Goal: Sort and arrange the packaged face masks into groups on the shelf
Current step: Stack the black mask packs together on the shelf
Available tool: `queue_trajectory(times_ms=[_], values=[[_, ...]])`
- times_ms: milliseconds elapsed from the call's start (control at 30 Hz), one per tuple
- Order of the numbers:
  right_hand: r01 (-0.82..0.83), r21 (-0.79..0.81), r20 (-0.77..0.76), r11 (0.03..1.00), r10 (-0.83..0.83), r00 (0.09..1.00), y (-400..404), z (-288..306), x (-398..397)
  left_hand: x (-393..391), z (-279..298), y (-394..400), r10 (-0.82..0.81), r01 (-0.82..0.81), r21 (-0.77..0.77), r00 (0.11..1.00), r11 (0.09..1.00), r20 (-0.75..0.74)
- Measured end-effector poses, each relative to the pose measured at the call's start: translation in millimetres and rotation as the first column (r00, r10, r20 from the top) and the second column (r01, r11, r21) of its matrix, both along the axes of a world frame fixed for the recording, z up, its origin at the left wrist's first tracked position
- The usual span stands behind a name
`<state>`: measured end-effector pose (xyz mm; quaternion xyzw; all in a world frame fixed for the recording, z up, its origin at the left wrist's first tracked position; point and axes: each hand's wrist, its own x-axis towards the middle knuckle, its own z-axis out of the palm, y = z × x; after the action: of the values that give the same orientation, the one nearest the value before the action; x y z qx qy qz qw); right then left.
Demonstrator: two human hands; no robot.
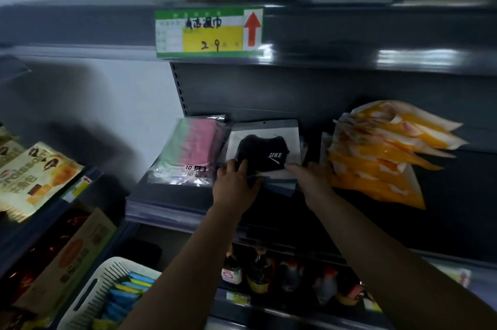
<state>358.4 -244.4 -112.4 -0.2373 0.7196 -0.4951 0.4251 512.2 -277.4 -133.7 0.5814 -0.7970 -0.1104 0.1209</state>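
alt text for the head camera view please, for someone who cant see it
Both hands, left hand and right hand, hold a stack of black mask packs on a dark shelf, between pink-green mask packs and fanned orange packs. A price tag hangs above.
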Motion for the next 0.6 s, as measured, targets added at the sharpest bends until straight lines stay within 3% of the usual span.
queue_trajectory(times_ms=[267, 367, 600], values=[[0.147, -0.044, 0.199, 0.988, -0.135, 0.971, -1.6, -3.7, 16.4, 7.0, -1.9, 0.6, -0.087, 0.088, 0.000, 0.988, 0.996, -0.129], [0.155, -0.085, 0.109, 0.984, -0.146, 0.983, 6.3, -6.7, 20.4, 12.5, -1.1, 0.9, -0.131, 0.132, 0.002, 0.983, 0.991, -0.125], [0.128, -0.387, -0.047, 0.913, -0.159, 0.986, 44.1, 11.8, 22.4, 10.8, 11.3, -0.8, -0.153, 0.160, -0.013, 0.916, 0.987, -0.371]])
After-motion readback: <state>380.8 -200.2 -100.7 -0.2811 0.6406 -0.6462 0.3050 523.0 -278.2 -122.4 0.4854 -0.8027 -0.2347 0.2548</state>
